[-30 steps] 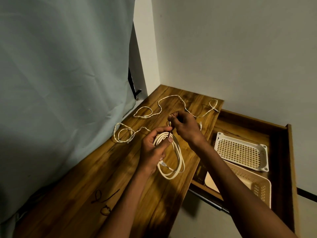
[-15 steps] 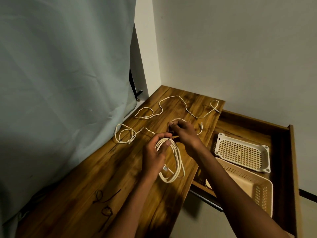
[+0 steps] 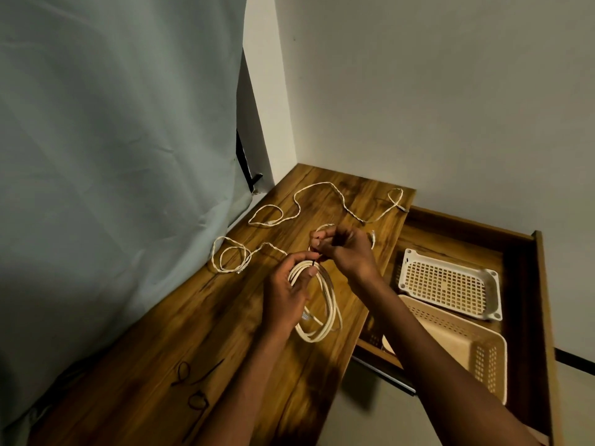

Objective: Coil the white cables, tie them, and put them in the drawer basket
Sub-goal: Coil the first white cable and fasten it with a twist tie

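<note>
A coiled white cable [image 3: 317, 304] is held above the wooden desk [image 3: 161, 342] by the left hand [image 3: 286, 294], fingers curled round its top. A thin dark tie [image 3: 313, 263] is pinched there by the right hand [image 3: 346, 252]. Tying appears underway; next, cinching, then placement in the drawer basket [image 3: 463, 349].

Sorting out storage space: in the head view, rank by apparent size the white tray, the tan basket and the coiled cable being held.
1. Tan basket, partly hidden by an arm.
2. White tray; farther away, so the real order against the basket is unsure.
3. Coiled cable.
</note>
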